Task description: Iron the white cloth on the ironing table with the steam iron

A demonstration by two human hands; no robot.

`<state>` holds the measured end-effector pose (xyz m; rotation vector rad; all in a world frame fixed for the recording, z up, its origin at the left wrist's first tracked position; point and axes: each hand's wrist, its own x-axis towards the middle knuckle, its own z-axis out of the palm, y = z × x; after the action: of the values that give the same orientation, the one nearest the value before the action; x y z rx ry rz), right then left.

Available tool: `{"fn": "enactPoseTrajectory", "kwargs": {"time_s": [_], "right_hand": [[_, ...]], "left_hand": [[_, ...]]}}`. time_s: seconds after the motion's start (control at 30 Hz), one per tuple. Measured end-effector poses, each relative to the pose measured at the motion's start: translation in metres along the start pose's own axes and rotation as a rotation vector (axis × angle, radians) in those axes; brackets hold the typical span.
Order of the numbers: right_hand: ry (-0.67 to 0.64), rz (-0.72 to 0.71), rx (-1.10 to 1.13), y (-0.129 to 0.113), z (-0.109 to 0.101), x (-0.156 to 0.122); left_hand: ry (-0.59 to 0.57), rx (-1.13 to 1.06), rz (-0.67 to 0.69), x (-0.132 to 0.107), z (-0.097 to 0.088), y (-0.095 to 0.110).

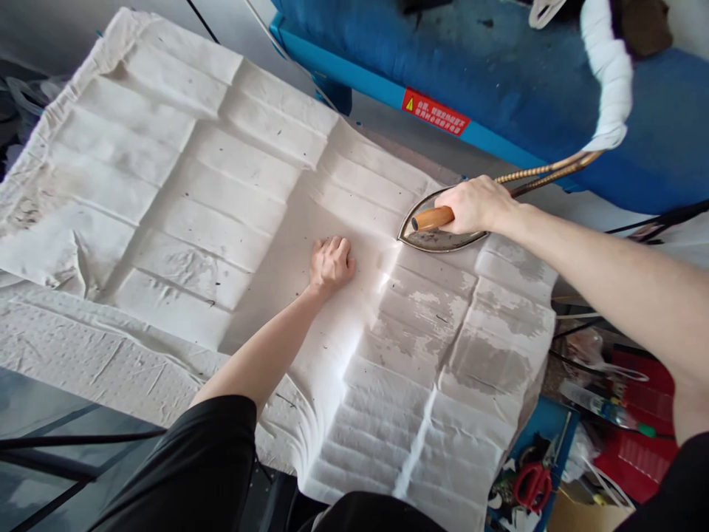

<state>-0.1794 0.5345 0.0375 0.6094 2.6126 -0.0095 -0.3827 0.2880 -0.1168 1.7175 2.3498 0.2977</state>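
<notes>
My right hand [473, 205] is closed around the wooden handle of an iron [443, 240], whose pointed metal plate rests on a white cloth [260, 170]. The iron points left, and the front end of its handle sticks out past my fingers. Curled into a fist, my left hand [331, 264] presses on the cloth, left of the iron. No cloth is bunched around that hand. Square fold creases cross the cloth, which has dark specks and several damp grey patches on its right part.
A blue padded ironing table [498, 81] with a red warning label [435, 111] stands behind. A white-wrapped hose [612, 81] runs up from the iron's metal-sheathed lines. Red-handled scissors [532, 486] lie in a blue bin at lower right, near a plastic bottle [598, 405] and cables.
</notes>
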Motion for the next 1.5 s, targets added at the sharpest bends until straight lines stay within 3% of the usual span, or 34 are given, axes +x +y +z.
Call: {"fn": "enactPoseTrajectory", "kwargs": {"time_s": [0.23, 0.4, 0.53, 0.63, 0.73, 0.9, 0.97, 1.1, 1.2, 1.37, 1.5], "right_hand": [[0.165, -0.057, -0.022, 0.007, -0.004, -0.009], [-0.018, 0.227, 0.085, 0.024, 0.000, -0.006], [-0.065, 0.230, 0.095, 0.031, -0.002, 0.001], [-0.092, 0.324, 0.162, 0.028, -0.023, 0.003], [-0.089, 0.407, 0.234, 0.014, -0.056, 0.007], [0.012, 0.394, 0.255, -0.044, -0.095, 0.042], [0.039, 0.367, 0.237, -0.072, -0.094, 0.063], [0.052, 0.406, 0.235, -0.108, -0.070, 0.085], [0.092, 0.464, 0.252, -0.113, -0.055, 0.083], [0.101, 0.485, 0.276, -0.108, -0.052, 0.081], [0.060, 0.489, 0.227, -0.108, -0.051, 0.085]], "left_hand": [[0.015, 0.021, 0.010, -0.001, 0.003, -0.002], [0.012, 0.032, 0.026, -0.001, 0.002, -0.002], [-0.005, 0.041, 0.030, 0.000, -0.002, 0.000], [-0.016, 0.041, 0.045, 0.000, -0.004, 0.000], [-0.020, 0.027, 0.069, -0.001, -0.006, 0.000], [-0.032, -0.001, 0.071, -0.002, -0.007, -0.001], [-0.038, -0.036, 0.090, -0.002, -0.008, -0.002], [-0.054, -0.145, 0.133, -0.003, -0.012, -0.006], [-0.093, -0.237, 0.177, -0.006, -0.016, -0.010], [-0.133, -0.346, 0.225, -0.004, -0.019, -0.016], [-0.151, -0.482, 0.136, -0.003, -0.030, -0.015]]}}
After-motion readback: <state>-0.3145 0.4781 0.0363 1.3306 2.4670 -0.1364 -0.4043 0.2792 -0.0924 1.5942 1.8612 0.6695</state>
